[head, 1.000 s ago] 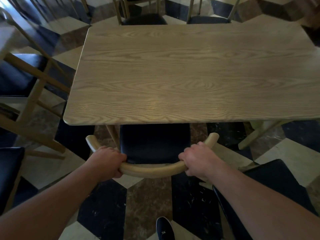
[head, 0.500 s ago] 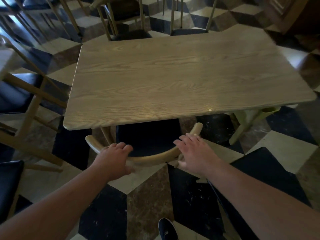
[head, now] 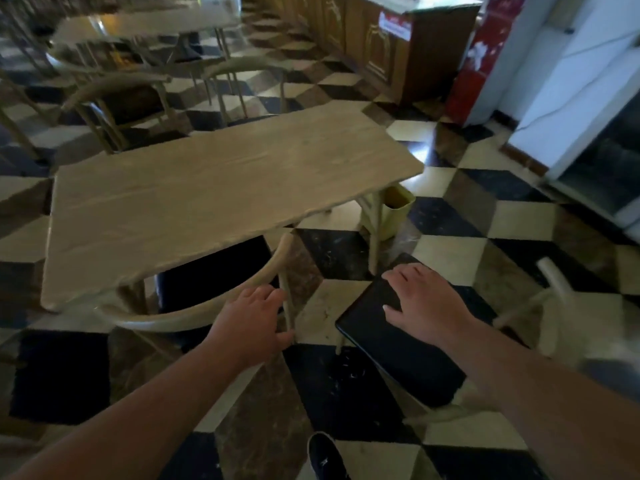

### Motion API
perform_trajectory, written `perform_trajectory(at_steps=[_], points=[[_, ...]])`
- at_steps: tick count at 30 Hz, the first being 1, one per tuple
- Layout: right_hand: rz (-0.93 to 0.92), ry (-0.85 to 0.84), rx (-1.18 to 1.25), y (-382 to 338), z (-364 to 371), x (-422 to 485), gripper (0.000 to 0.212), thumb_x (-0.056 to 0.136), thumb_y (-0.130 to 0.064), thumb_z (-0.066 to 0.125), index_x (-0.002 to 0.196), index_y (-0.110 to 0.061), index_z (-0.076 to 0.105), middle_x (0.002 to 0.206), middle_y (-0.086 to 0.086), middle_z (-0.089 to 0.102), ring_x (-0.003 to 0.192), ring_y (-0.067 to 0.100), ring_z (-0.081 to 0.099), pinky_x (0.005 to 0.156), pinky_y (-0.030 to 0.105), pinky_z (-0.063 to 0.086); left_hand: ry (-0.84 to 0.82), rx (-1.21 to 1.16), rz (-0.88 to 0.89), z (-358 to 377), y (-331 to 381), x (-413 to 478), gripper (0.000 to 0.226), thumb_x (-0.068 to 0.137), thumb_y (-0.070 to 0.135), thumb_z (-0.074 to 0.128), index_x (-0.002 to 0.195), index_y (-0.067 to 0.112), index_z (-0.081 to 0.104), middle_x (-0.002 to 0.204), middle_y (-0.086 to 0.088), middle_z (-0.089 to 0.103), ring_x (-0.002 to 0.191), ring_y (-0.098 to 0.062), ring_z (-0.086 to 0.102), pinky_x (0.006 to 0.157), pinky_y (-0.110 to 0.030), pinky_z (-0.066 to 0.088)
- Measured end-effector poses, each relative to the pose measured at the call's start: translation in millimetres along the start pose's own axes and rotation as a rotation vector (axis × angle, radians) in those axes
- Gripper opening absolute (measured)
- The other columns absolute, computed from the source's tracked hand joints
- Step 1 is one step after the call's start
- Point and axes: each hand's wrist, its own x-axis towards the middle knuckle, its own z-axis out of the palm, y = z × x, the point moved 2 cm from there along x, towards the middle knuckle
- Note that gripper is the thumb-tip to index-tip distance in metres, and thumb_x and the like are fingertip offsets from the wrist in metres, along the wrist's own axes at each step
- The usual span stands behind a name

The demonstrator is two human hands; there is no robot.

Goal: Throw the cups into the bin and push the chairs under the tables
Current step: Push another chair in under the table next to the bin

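Black-seated wooden chair (head: pixel 194 317) tucked under table (head: pixel 207 188); second chair (head: pixel 398 341) stands out.

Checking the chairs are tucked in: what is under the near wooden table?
Under the light wooden table: a dark-cushioned chair seat, its curved wooden backrest sticking out, and a yellow bin by the far leg. The tabletop covers the rest.

Chair (head: pixel 194 317) tucked under table (head: pixel 207 188); L hand (head: pixel 252 317) by its backrest, R hand (head: pixel 426 303) open over 2nd chair's seat (head: pixel 391 337).

Both bare forearms reach forward from the lower corners. The left hand (head: pixel 251 318) is loosely curled, fingers bent, palm down. The right hand (head: pixel 420 299) lies flat with fingers spread (thumb pointing inward), slightly farther forward.
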Motion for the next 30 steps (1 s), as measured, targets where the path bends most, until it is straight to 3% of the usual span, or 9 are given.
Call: perform_trajectory(at_steps=[10, 14, 21, 26, 30], points=[[0.273, 0.046, -0.044, 156.8, 0.2, -147.6, 0.060, 0.091, -0.047, 0.072, 0.141, -0.018, 0.057, 0.134, 0.006, 0.064, 0.126, 0.027, 0.057, 0.105, 0.045, 0.049, -0.029, 0.031, 0.261, 20.3, 184.4, 18.5, 0.074, 0.093, 0.069, 0.054, 0.155, 0.035, 0.035, 0.158, 0.004, 0.040, 0.144, -0.022, 0.037, 0.115, -0.043, 0.038], [0.338, 0.029, -0.025, 227.6, 23.3, -178.3, 0.055, 0.092, -0.034, 0.074, 0.141, -0.015, 0.059, 0.136, 0.011, 0.064, 0.126, 0.033, 0.058, 0.102, 0.051, 0.051, -0.069, 0.073, 0.340, 47.6, 246.2, 37.3, 0.069, 0.094, 0.070, 0.052, 0.153, 0.037, 0.035, 0.157, 0.006, 0.040, 0.142, -0.021, 0.039, 0.113, -0.043, 0.040], [0.198, -0.102, 0.010, 339.9, 82.3, -183.9, 0.066, 0.094, -0.010, 0.069, 0.156, -0.017, 0.047, 0.156, 0.010, 0.051, 0.142, 0.033, 0.045, 0.116, 0.050, 0.042, -0.204, 0.115, 0.424, 100.7, 343.9, 81.6, 0.070, 0.095, 0.073, 0.050, 0.153, 0.036, 0.036, 0.155, 0.006, 0.041, 0.139, -0.020, 0.042, 0.112, -0.042, 0.040], [0.073, -0.238, -0.066, 396.7, 117.0, -164.4, 0.077, 0.100, -0.014, 0.060, 0.166, -0.028, 0.022, 0.172, 0.011, 0.026, 0.158, 0.037, 0.020, 0.128, 0.056, 0.020, -0.299, 0.112, 0.455, 126.3, 407.7, 121.3, 0.080, 0.093, 0.079, 0.049, 0.156, 0.033, 0.033, 0.158, 0.003, 0.039, 0.140, -0.022, 0.041, 0.114, -0.044, 0.038], [-0.076, -0.378, -0.184, 419.0, 130.2, -146.6, 0.077, 0.099, -0.017, 0.058, 0.166, -0.031, 0.024, 0.172, 0.011, 0.025, 0.160, 0.039, 0.008, 0.129, 0.060, 0.009, -0.413, 0.140, 0.493, 149.4, 436.9, 137.1, 0.101, 0.080, 0.088, 0.053, 0.159, 0.031, 0.028, 0.157, 0.002, 0.042, 0.138, -0.025, 0.044, 0.113, -0.047, 0.038]])
